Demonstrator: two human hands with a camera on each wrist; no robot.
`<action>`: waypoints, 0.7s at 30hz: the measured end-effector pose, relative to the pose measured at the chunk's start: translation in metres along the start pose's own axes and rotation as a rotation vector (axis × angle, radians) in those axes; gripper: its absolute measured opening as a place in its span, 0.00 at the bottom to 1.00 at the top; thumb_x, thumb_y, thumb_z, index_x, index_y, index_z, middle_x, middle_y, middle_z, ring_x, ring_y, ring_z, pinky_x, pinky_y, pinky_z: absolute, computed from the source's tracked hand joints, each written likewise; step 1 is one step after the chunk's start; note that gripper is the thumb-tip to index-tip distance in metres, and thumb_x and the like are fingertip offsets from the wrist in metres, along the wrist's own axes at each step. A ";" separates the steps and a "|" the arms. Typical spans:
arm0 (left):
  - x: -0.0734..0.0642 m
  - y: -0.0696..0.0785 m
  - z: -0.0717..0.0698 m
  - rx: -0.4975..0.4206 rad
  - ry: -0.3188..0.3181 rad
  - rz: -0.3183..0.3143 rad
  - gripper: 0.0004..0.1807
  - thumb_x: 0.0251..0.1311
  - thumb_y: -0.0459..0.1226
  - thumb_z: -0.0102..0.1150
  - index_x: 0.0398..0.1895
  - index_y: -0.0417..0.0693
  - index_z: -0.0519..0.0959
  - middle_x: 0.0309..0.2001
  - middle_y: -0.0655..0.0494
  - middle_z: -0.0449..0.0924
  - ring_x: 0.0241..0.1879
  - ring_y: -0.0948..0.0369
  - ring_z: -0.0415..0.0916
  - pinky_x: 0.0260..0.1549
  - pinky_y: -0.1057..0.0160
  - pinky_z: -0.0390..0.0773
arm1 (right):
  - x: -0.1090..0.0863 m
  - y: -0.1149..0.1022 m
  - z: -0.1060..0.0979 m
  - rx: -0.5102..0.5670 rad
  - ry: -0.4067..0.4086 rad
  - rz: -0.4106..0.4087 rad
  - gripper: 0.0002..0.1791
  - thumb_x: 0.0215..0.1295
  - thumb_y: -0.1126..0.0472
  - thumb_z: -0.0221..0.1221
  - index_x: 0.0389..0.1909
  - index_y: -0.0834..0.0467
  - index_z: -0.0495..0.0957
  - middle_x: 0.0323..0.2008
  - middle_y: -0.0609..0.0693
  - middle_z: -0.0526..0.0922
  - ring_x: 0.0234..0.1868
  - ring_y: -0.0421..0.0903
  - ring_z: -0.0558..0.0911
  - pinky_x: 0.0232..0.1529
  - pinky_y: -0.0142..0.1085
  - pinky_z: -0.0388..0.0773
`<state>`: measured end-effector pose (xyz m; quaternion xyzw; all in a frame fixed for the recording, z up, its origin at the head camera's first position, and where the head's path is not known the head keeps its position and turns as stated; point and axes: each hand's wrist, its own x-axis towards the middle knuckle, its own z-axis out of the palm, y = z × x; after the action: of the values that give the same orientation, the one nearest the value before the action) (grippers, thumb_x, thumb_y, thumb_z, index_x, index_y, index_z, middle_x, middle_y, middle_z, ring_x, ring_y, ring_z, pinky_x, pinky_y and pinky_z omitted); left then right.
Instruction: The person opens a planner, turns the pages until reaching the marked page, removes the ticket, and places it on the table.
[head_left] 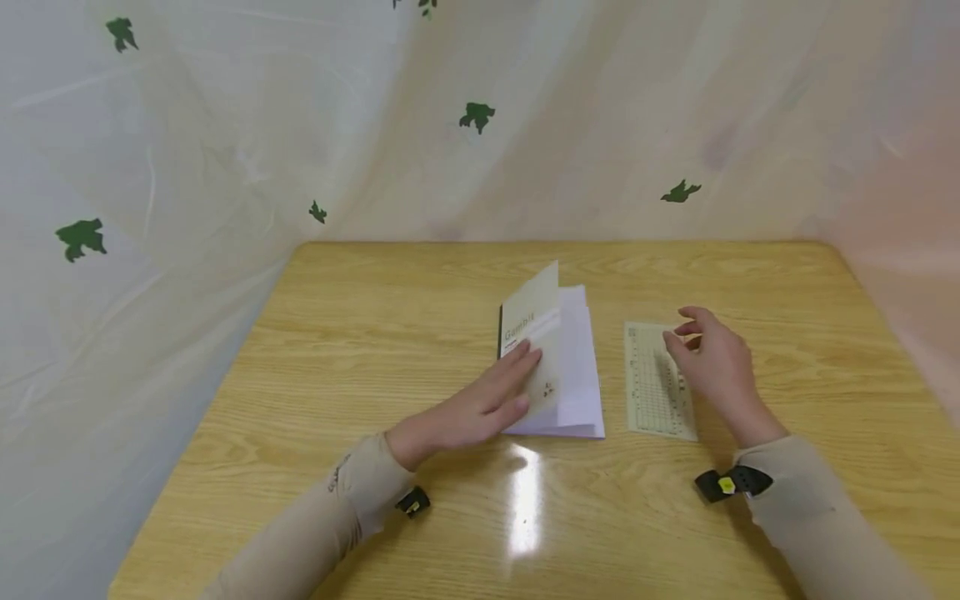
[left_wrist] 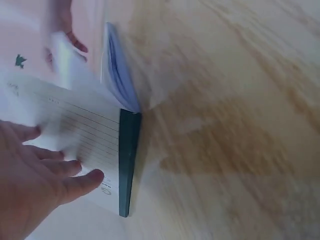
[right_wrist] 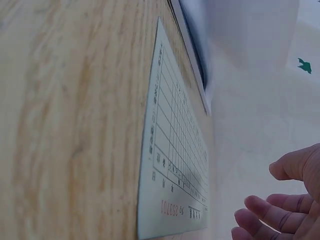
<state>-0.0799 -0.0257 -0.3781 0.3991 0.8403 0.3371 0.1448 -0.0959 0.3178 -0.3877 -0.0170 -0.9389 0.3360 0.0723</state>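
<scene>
A thin book point(head_left: 536, 333) with a pale cover and a dark green spine point(left_wrist: 129, 160) lies mid-table, its cover raised at a slant over white pages point(head_left: 579, 367). My left hand point(head_left: 480, 408) rests on the outside of that cover with fingers spread and fairly straight. To the book's right, a pale green printed form point(head_left: 648, 392) lies flat, ruled in a grid; red digits show on it in the right wrist view. Over the form's right edge hovers my right hand point(head_left: 716, 367), fingers loosely bent, with a gap between thumb and fingertips and nothing held.
The wooden table point(head_left: 360, 333) reaches back to a pale curtain point(head_left: 585, 125) with green bird shapes. Black straps are on both wrists, such as the right strap point(head_left: 731, 484). A bright reflection shines on the tabletop in front of the book.
</scene>
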 end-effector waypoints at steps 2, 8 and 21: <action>0.003 -0.002 0.004 0.103 -0.074 -0.029 0.45 0.68 0.67 0.21 0.79 0.49 0.41 0.78 0.44 0.29 0.76 0.48 0.30 0.70 0.44 0.42 | 0.001 0.000 0.001 0.012 0.003 0.000 0.27 0.72 0.55 0.54 0.65 0.67 0.66 0.49 0.67 0.79 0.45 0.62 0.80 0.39 0.54 0.74; 0.007 -0.004 0.013 0.351 -0.248 -0.128 0.42 0.68 0.66 0.30 0.79 0.59 0.41 0.78 0.50 0.27 0.76 0.48 0.27 0.68 0.38 0.42 | 0.005 0.001 0.004 0.042 0.028 -0.029 0.26 0.73 0.55 0.52 0.64 0.68 0.66 0.53 0.69 0.77 0.49 0.65 0.78 0.44 0.58 0.73; 0.015 -0.007 0.022 0.548 -0.297 -0.132 0.39 0.69 0.65 0.34 0.78 0.61 0.49 0.78 0.49 0.36 0.76 0.48 0.34 0.67 0.39 0.51 | 0.006 0.003 0.006 0.054 0.040 -0.045 0.28 0.73 0.54 0.51 0.66 0.68 0.66 0.61 0.67 0.71 0.57 0.66 0.72 0.50 0.60 0.69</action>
<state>-0.0823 -0.0070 -0.3985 0.4127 0.8936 0.0263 0.1746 -0.1030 0.3166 -0.3933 -0.0008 -0.9281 0.3589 0.0990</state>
